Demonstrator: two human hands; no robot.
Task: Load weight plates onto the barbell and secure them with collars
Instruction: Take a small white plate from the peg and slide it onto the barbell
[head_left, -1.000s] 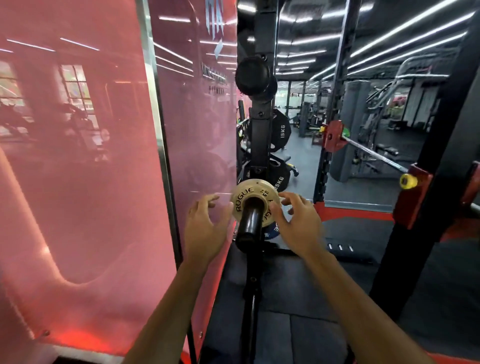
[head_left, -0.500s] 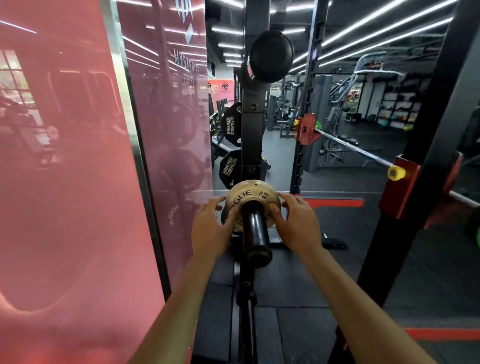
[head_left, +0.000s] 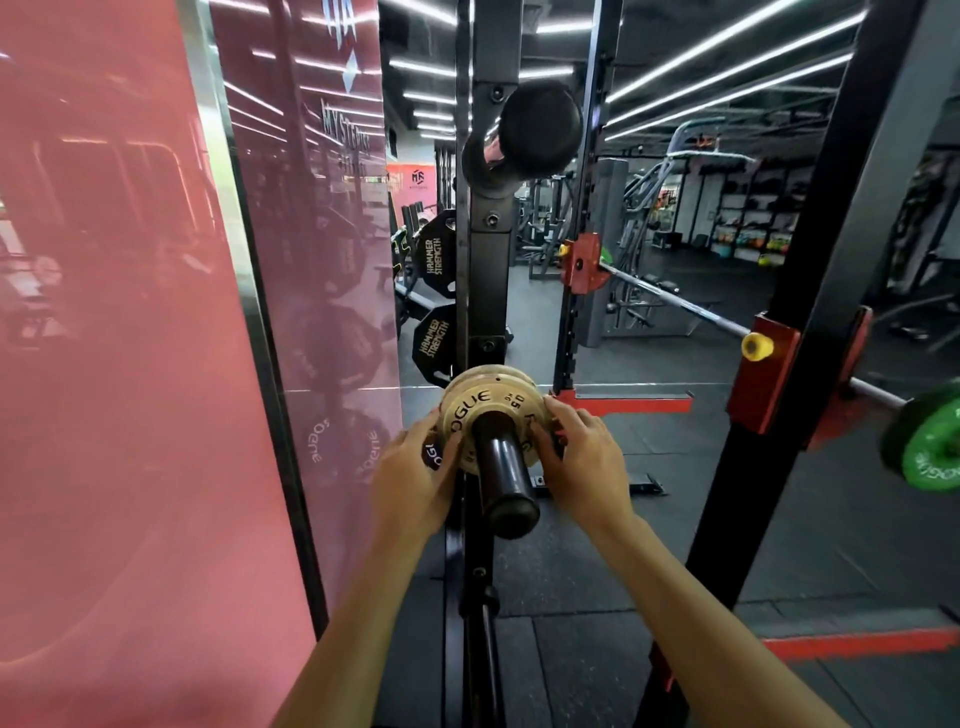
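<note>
A small gold Rogue weight plate (head_left: 480, 402) sits on a dark storage peg (head_left: 506, 480) that points toward me from the rack upright. My left hand (head_left: 410, 480) grips its left edge and my right hand (head_left: 579, 460) grips its right edge, fingers curled round the rim. A second gold rim shows just behind it, and a dark plate (head_left: 431, 454) peeks out by my left fingers. The barbell (head_left: 675, 301) rests in red rack hooks to the right, with a green plate (head_left: 927, 454) on its near sleeve. I see no collar.
Black rack uprights stand ahead (head_left: 485, 270) and at right (head_left: 810, 312). Black Hammer Strength plates (head_left: 434, 340) hang behind the peg. A red glossy wall panel (head_left: 130, 364) closes off the left. A yellow-tipped pin (head_left: 756, 345) sticks out of the right upright. Rubber floor lies below.
Both hands moved in from beside the gold plate and now hold its edges. My view has shifted closer, so the peg looks larger.
</note>
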